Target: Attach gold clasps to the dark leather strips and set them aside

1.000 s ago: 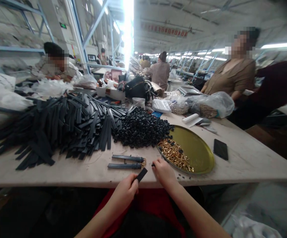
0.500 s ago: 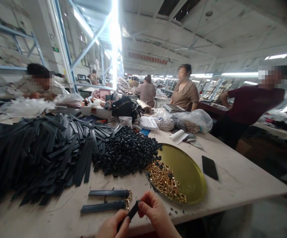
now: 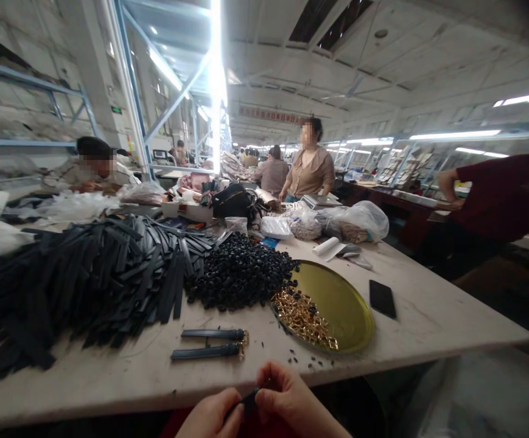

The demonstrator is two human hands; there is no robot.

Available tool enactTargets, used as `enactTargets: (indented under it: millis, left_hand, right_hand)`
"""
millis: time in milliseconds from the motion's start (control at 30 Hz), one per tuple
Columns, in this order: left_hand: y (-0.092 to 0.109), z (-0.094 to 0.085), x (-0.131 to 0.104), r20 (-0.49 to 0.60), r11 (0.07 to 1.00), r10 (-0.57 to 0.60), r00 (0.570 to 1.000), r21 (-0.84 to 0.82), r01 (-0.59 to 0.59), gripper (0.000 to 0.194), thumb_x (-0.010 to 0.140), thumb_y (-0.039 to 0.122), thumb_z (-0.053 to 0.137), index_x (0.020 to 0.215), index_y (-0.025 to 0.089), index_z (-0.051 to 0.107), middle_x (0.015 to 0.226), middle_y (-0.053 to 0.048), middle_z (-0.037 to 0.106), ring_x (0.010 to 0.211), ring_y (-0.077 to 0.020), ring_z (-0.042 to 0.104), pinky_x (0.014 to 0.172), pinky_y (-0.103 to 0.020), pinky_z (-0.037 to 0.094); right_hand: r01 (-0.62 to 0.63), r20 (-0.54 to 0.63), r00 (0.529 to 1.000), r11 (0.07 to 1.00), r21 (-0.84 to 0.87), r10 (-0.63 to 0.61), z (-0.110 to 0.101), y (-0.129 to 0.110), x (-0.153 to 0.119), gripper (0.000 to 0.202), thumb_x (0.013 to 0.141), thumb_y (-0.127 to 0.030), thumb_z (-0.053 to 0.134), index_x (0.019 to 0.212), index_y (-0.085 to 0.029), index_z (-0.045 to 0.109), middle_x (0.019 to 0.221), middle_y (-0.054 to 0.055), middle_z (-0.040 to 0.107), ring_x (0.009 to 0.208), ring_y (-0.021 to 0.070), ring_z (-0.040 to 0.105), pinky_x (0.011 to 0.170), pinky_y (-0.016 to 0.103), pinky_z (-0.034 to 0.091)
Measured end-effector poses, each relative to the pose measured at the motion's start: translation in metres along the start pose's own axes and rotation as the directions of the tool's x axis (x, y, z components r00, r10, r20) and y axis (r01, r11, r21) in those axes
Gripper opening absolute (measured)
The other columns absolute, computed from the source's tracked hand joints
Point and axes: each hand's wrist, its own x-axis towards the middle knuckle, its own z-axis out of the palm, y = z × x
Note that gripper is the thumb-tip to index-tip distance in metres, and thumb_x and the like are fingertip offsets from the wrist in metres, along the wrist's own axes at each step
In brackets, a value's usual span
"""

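Note:
Just off the table's front edge, my left hand (image 3: 216,413) and my right hand (image 3: 285,398) are both closed on one dark leather strap (image 3: 249,398). The left grips its lower part; the right pinches its upper end, where the fingers hide most of it. Beyond them on the table lie two finished-looking straps with gold buckles, an upper strap (image 3: 212,334) and a lower strap (image 3: 207,351). To the right, a round gold tray (image 3: 349,304) holds a heap of gold buckles (image 3: 303,316). Small black loops (image 3: 246,267) are piled beside the tray, partly spilling onto it.
A big pile of loose dark straps (image 3: 122,274) covers the table's left side. A black phone (image 3: 381,298) lies right of the tray. Plastic bags (image 3: 360,220) and a black bag (image 3: 234,201) stand at the back. Several people are around, one standing (image 3: 310,167) behind the table.
Both hands have drawn the strap down and nearer, from over the table to its front edge. The view has shifted, and the standing person has moved left.

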Motion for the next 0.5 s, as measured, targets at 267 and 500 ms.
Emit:
enactTargets:
  millis: [267,500]
  left_hand:
    - [0.004,0.011,-0.035,0.173,0.963,-0.044,0.984,-0.256,0.088,0.029,0.082,0.029,0.038,0.106,0.017,0.047,0.066,0.002,0.056,0.051,-0.0113,0.05,0.049,-0.02,0.035]
    - [0.002,0.011,-0.029,0.15,0.786,-0.073,0.986,-0.6,0.149,0.06,0.077,0.05,0.047,0.125,0.017,0.035,0.05,0.009,0.033,0.04,-0.0065,0.027,0.038,-0.017,0.018]
  right_hand:
    - [0.031,-0.034,0.999,0.998,0.055,-0.029,0.014,0.002,-0.031,0.029,0.061,-0.035,0.072,0.075,-0.016,0.054,0.056,-0.005,0.055,0.048,0.0074,0.048,0.051,0.021,0.037]
    - [0.047,-0.014,0.999,0.999,0.013,-0.047,0.018,0.015,-0.021,0.034,0.065,-0.04,0.069,0.084,-0.017,0.053,0.066,-0.004,0.054,0.052,0.0076,0.049,0.053,0.022,0.04]
